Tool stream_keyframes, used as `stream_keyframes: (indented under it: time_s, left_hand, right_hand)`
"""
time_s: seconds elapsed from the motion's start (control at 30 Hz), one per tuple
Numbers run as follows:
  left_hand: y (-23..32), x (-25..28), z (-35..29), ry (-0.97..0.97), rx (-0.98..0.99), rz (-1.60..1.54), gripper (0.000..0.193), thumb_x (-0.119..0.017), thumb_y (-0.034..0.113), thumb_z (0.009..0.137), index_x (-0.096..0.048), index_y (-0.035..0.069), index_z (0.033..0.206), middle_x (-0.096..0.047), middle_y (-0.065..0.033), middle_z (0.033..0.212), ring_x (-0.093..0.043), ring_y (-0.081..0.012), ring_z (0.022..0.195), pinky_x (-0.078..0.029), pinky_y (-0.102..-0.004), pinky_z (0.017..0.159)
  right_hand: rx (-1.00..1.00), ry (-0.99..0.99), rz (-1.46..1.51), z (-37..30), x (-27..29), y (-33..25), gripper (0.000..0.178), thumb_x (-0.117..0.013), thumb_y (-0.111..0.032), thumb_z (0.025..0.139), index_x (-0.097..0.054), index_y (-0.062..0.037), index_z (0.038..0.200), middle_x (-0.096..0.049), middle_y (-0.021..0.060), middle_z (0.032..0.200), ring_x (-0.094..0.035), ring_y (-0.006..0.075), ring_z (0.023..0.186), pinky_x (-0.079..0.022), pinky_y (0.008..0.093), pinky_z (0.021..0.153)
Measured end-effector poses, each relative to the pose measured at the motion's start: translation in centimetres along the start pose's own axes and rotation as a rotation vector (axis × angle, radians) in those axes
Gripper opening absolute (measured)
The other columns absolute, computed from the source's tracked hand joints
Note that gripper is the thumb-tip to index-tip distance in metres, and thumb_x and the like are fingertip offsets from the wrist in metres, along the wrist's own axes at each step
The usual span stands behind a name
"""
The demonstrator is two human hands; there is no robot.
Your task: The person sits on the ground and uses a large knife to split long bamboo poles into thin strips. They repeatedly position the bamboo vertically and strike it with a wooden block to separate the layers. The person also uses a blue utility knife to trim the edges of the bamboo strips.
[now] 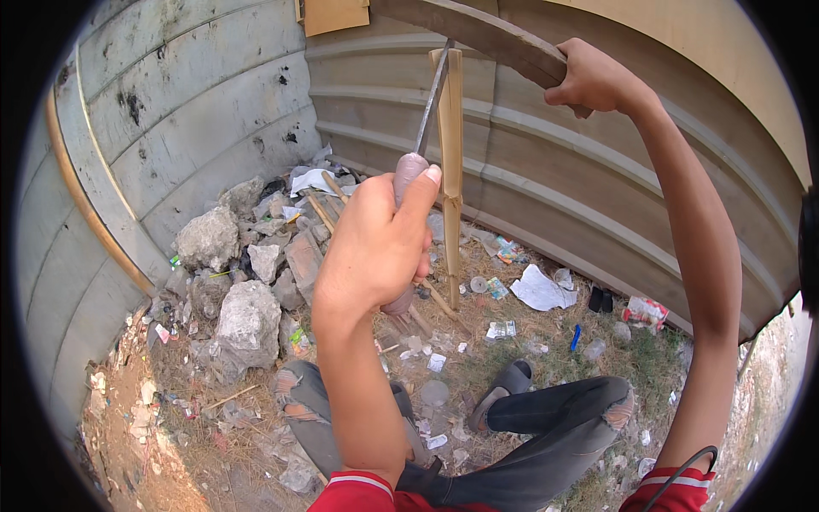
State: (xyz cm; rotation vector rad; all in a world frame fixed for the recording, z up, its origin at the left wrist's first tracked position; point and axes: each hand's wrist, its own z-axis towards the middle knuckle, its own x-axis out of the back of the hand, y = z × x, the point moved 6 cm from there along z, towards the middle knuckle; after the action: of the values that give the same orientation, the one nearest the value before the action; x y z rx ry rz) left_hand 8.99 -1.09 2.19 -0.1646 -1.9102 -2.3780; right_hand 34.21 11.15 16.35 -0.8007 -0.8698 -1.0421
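My left hand [375,235] is wrapped round the pinkish-brown handle of a long-bladed knife [433,98]. Its narrow metal blade points up and away, seen nearly edge-on. Just behind the blade stands an upright split bamboo piece [452,162], its lower end near the ground. The blade crosses the bamboo's top, but whether it cuts into it I cannot tell. Raised at the upper right, my right hand [597,78] grips the end of a thick brown wooden batten [503,43]. The batten runs up to the left, above the knife's tip, and its far end is out of view.
A grey panel wall [196,94] rises at the left and a ribbed metal sheet wall [580,171] ahead. Rubble rocks [247,328] lie at left. Litter, including a white sheet [543,288], covers dry grass. My bent legs [529,452] and a sandal [503,388] are below.
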Motion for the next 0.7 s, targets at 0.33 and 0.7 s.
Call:
stream_keyframes:
  time_s: [0.33,0.7]
  left_hand:
    - [-1.7,0.9,1.3,-0.126,-0.004,-0.04,0.041,-0.054,0.041,0.107,-0.058,0.001,0.101,-0.045,0.0011,0.061,-0.043,-0.008,0.045,-0.035,-0.0258,0.044]
    - [-7.2,2.9,4.6,-0.265,0.142,0.293,0.042,-0.055,0.04,0.106,-0.056,0.001,0.093,-0.046,0.0015,0.059,-0.045,-0.0083,0.045,-0.037,-0.027,0.044]
  right_hand:
    - [0.153,0.867,0.632,-4.7,13.1,-1.2,0.033,-0.076,-0.027,0.093,-0.065,0.0019,0.105,-0.063,0.0047,0.08,-0.062,0.013,0.069,-0.054,0.0296,0.063]
    - [-0.202,-0.224,0.35,-6.7,-6.7,6.9,0.039,-0.083,-0.021,0.082,-0.062,0.0043,0.103,-0.063,0.007,0.073,-0.059,0.0135,0.054,-0.053,0.0291,0.051]
